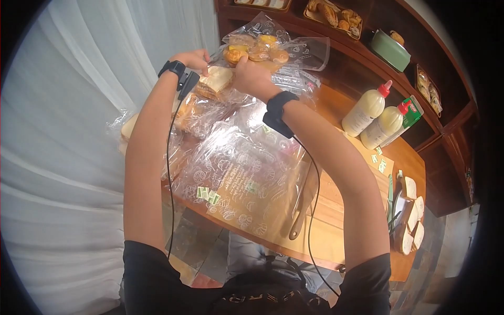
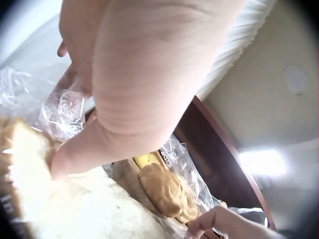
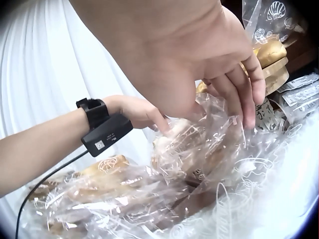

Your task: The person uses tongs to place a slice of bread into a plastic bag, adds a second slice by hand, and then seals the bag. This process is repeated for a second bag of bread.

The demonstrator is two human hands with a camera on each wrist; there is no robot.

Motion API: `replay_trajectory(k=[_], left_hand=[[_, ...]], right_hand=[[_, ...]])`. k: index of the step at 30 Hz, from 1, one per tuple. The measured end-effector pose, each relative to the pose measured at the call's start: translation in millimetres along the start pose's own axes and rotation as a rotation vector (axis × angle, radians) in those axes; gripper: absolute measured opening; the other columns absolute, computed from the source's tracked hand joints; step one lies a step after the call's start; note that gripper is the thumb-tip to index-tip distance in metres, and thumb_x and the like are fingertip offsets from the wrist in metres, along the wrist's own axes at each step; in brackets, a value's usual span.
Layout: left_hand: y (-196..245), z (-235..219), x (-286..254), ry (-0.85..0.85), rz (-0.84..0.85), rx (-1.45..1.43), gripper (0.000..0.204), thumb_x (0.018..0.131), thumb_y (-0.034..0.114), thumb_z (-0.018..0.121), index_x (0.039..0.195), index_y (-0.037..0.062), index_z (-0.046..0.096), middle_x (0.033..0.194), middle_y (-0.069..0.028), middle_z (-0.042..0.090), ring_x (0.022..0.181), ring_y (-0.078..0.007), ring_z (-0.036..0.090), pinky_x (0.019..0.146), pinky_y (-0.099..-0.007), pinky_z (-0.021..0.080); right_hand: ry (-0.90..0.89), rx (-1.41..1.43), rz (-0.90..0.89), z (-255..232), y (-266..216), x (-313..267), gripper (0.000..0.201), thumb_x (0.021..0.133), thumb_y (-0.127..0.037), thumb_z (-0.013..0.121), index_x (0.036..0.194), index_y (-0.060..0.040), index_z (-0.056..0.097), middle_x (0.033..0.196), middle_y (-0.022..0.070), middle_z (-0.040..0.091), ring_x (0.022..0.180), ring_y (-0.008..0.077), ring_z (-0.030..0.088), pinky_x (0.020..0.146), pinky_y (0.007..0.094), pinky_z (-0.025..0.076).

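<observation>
A stack of sliced bread [image 1: 216, 80] lies at the far left of the table, with clear printed plastic around it. My left hand [image 1: 194, 62] is at its left edge; in the left wrist view the thumb [image 2: 75, 149] presses the top slice, while the other fingers reach down beside it at the plastic, partly hidden. From the right, my right hand [image 1: 253, 79] pinches the clear plastic bag [image 3: 214, 112] beside the bread. Just beyond it, round golden buns [image 1: 258, 52] sit in another clear bag.
More bagged bread [image 1: 189, 113] lies nearer on the left. A flat printed bag [image 1: 231, 178], a knife [image 1: 303, 210] and a wooden board [image 1: 331, 210] lie in front. Two red-capped bottles [image 1: 365, 111] stand at right, with bread slices [image 1: 412, 220] near the right edge. A white curtain [image 1: 79, 131] hangs at left.
</observation>
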State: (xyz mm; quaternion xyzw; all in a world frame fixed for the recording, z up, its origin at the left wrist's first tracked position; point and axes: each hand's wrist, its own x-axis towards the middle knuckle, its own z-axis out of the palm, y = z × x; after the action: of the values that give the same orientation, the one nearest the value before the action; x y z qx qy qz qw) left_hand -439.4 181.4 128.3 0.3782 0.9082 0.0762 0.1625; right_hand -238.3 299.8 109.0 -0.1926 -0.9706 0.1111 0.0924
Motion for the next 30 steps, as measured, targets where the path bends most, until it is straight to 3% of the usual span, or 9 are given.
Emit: replay_trajectory(k=[2,4,5,7,13,20,22,25,30], left_hand=[[14.7,-0.4,-14.5,0.053,-0.042,0.064,0.056,0.065,0.030,0.084,0.113,0.0142,0.059,0.133,-0.0126,0.056,0.130,-0.0323,0.045,0.101,-0.0484,0.036],[36.8,-1.3,-36.5,0.419,0.066,0.501,0.056,0.061,0.032,0.088,0.108,0.0154,0.063,0.113,-0.0047,0.066,0.110,-0.0271,0.060,0.093,-0.0442,0.043],[38.8,-4.3,-39.0,0.423,0.063,0.506,0.056,0.061,0.032,0.088,0.108,0.0154,0.063,0.113,-0.0047,0.066,0.110,-0.0271,0.060,0.093,-0.0442,0.043],[39.1,-5.0,-31.4,0.060,0.198,0.036,0.055,0.058,0.038,0.091,0.098,0.0143,0.062,0.091,-0.0022,0.064,0.090,-0.0218,0.062,0.074,-0.0383,0.047],[34.7,14.0,-22.7,-0.020,0.228,-0.035,0.046,0.066,0.036,0.090,0.087,0.0104,0.059,0.070,-0.0002,0.054,0.063,-0.0154,0.050,0.055,-0.0314,0.038],[49.4,18.9,-27.9,-0.136,0.123,0.051,0.043,0.071,0.034,0.085,0.097,0.0103,0.061,0.069,0.0003,0.052,0.061,-0.0133,0.047,0.054,-0.0302,0.037],[59.5,19.4,-32.8,-0.203,-0.018,0.101,0.056,0.068,0.046,0.082,0.113,0.0178,0.063,0.111,-0.0056,0.062,0.094,-0.0211,0.060,0.077,-0.0387,0.049],[83.7,5.5,-72.4,-0.165,-0.042,0.064,0.061,0.070,0.044,0.080,0.122,0.0170,0.062,0.121,-0.0079,0.061,0.106,-0.0236,0.059,0.085,-0.0392,0.049],[32.8,17.9,-14.5,-0.139,0.035,0.073,0.064,0.073,0.041,0.079,0.129,0.0151,0.061,0.131,-0.0104,0.060,0.119,-0.0263,0.057,0.096,-0.0405,0.046]], right_hand=[[0.039,-0.019,-0.015,-1.3,0.7,-4.0,0.043,0.088,-0.020,0.064,0.124,0.0014,0.057,0.111,0.0164,0.072,0.103,0.0322,0.071,0.084,0.0404,0.056],[0.063,-0.089,-0.105,-7.5,3.7,-7.9,0.034,0.087,-0.018,0.064,0.115,-0.0003,0.064,0.109,0.0157,0.072,0.099,0.0309,0.072,0.080,0.0396,0.057],[0.069,-0.086,-0.109,-9.2,3.3,-9.0,0.034,0.087,-0.018,0.064,0.115,-0.0003,0.064,0.109,0.0157,0.072,0.099,0.0309,0.072,0.080,0.0396,0.057],[0.091,-0.099,-0.137,-9.5,5.8,-9.5,0.025,0.085,-0.019,0.066,0.105,-0.0040,0.071,0.107,0.0152,0.073,0.097,0.0303,0.072,0.079,0.0392,0.058],[0.024,-0.019,-0.085,-24.3,9.7,-6.9,0.031,0.082,-0.025,0.070,0.107,-0.0058,0.074,0.105,0.0160,0.073,0.101,0.0318,0.071,0.084,0.0401,0.057],[-0.012,0.047,-0.227,-86.7,8.6,-34.1,0.043,0.077,-0.036,0.074,0.105,-0.0025,0.074,0.104,0.0198,0.072,0.100,0.0346,0.071,0.085,0.0417,0.057],[0.052,0.002,-0.359,-107.6,4.7,-53.1,0.046,0.081,-0.042,0.072,0.101,-0.0008,0.072,0.090,0.0189,0.072,0.090,0.0338,0.071,0.080,0.0415,0.055],[0.004,0.018,-0.365,-138.1,-4.4,-80.4,0.043,0.081,-0.039,0.072,0.100,-0.0012,0.071,0.095,0.0198,0.072,0.092,0.0341,0.070,0.081,0.0414,0.055],[-0.099,0.156,-0.547,-173.5,6.3,-130.7,0.035,0.084,-0.024,0.068,0.112,-0.0023,0.068,0.101,0.0159,0.071,0.094,0.0256,0.070,0.083,0.0372,0.055]])
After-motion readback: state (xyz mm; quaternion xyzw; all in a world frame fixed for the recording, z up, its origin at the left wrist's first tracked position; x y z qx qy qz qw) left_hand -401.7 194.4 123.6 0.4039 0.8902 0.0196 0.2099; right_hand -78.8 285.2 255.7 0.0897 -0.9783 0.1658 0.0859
